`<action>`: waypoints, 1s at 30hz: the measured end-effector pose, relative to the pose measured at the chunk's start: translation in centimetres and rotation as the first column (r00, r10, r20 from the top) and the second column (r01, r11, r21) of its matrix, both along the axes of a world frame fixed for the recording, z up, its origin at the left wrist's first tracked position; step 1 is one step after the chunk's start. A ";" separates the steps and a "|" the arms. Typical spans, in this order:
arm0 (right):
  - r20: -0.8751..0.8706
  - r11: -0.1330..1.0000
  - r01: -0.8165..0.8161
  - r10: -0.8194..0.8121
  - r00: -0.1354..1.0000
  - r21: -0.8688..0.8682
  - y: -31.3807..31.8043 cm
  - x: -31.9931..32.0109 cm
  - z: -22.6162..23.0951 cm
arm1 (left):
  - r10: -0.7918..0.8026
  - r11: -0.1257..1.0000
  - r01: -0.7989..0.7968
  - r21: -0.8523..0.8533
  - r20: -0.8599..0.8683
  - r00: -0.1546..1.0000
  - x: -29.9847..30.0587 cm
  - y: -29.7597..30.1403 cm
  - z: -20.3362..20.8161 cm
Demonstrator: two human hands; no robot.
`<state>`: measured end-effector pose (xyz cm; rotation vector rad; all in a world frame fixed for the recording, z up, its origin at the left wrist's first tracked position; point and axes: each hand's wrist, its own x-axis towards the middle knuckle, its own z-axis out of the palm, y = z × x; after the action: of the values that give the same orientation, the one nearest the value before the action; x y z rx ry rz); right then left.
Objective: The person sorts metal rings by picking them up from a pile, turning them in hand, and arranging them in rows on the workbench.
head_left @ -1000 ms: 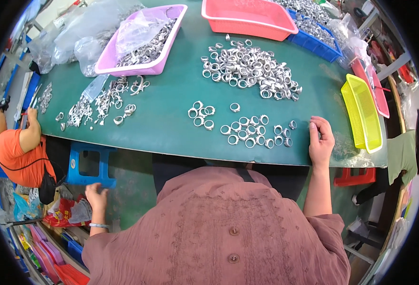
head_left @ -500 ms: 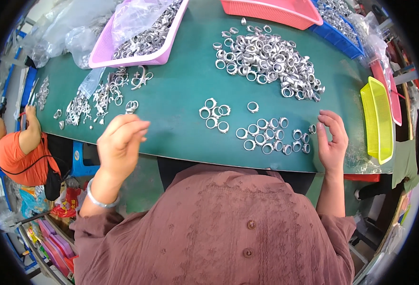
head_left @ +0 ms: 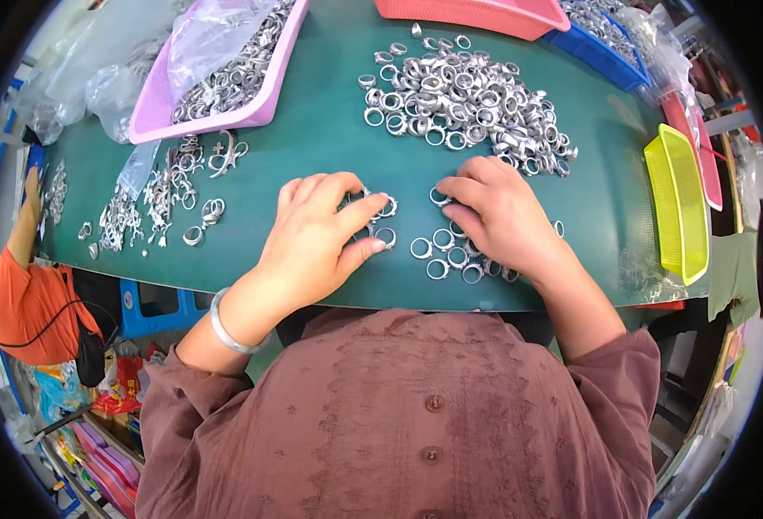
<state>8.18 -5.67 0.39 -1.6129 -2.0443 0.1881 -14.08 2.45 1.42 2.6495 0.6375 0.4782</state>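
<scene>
My left hand [head_left: 316, 229] reaches over a small group of silver-coloured rings [head_left: 387, 237] on the green table [head_left: 312, 121]. Its thumb and fingers are apart, touching the group's edge and partly hiding it. My right hand [head_left: 502, 212] has thumb and fingertips closing round a single ring [head_left: 438, 196], just right of that group. Beneath and in front of the right hand lies another group of rings [head_left: 457, 257], part of it covered by the palm. Farther back is a large heap of rings [head_left: 476, 99].
A pink-purple basket [head_left: 264, 108] of metal pieces stands at the back left, with loose pieces [head_left: 122, 212] before it. Red [head_left: 476, 17], blue [head_left: 602, 59] and yellow-green [head_left: 677, 208] baskets line the back and right. Another person in an orange top [head_left: 40, 303] is at left.
My left hand has moved right, from the loose pieces to the small ring group. The right hand has come left over the rings to the single ring. The view has shifted slightly.
</scene>
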 end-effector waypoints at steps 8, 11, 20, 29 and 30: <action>-0.129 0.994 0.032 -0.045 0.991 -0.101 -0.2 2.4 0.6 | -0.125 0.992 0.125 -0.016 -0.030 0.992 1.0 0.2 -1.1; -0.111 0.990 0.052 -0.067 0.992 -0.129 -2.4 3.6 1.3 | -0.155 0.985 0.155 -0.072 0.008 0.988 1.0 -0.1 -1.4; -0.013 0.993 0.007 -0.009 1.000 -0.119 -5.6 3.4 0.7 | -0.224 0.971 0.226 -0.078 0.031 0.974 1.5 -1.2 -1.8; -0.162 0.959 0.274 -0.282 0.946 -0.072 -9.5 6.5 0.4 | -0.107 0.981 0.097 -0.169 -0.048 0.993 1.7 -1.9 -1.8; -0.163 0.958 0.277 -0.285 0.945 -0.069 -9.7 6.5 0.4 | -0.113 0.977 0.101 -0.189 -0.056 0.992 1.9 -1.9 -1.8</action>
<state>14.66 -15.40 0.78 -1.8279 -1.6711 0.2619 -12.15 0.57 -0.40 2.5147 0.5277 0.2850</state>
